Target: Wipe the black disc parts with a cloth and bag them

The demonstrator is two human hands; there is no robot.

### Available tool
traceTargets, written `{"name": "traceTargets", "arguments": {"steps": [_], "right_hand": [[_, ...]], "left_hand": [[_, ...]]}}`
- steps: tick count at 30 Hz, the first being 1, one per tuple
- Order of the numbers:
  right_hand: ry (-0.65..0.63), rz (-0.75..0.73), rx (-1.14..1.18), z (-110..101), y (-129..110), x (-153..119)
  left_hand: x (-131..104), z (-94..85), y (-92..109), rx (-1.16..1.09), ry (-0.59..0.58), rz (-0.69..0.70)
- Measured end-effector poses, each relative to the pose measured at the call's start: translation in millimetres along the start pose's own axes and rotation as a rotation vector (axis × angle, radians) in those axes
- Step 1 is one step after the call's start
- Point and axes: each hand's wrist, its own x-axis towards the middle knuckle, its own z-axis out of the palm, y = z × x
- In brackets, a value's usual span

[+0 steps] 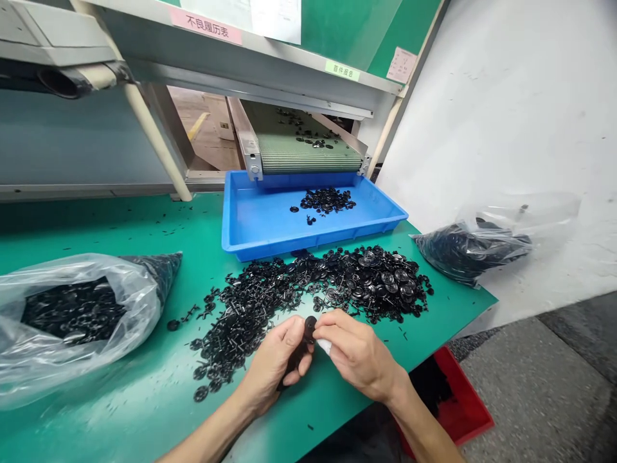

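Note:
My left hand (277, 360) is closed around several black plastic parts, with a round black plastic part (310, 323) standing up at the thumb. Against that part's right side, my right hand (359, 350) brings its fingertips together in a pinch; a white covering (324, 345) wraps one of its fingers. Whether the right fingers hold a piece of their own is too small to tell. Just beyond both hands spreads a long pile of black plastic parts (270, 289), small stemmed pieces on the left and larger discs on the right.
A blue tray (260, 247) with black parts sits under the end of a green conveyor belt (308, 141). Clear plastic bags of black parts lie at left (139, 308) and right (482, 244). Below the green table's (337, 411) right edge is a red bin (475, 411).

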Motion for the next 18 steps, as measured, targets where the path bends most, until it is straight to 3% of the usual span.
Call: {"name": "traceTargets", "arguments": {"steps": [7,13,18], "right_hand": [[0.08,0.317,0.256,2.0,3.3,-0.8],[-0.075,0.344,0.267,-3.5,1.5,2.5],[0.014,0.265,0.126,-1.1,-0.8,6.1]], "left_hand": [[-3.1,4.1,4.7,0.178,-0.032,-0.018],[-4.3,2.8,6.1,0.347,-0.057,0.005],[-6.9,5.4,8.0,0.334,0.041,-0.006]]}}
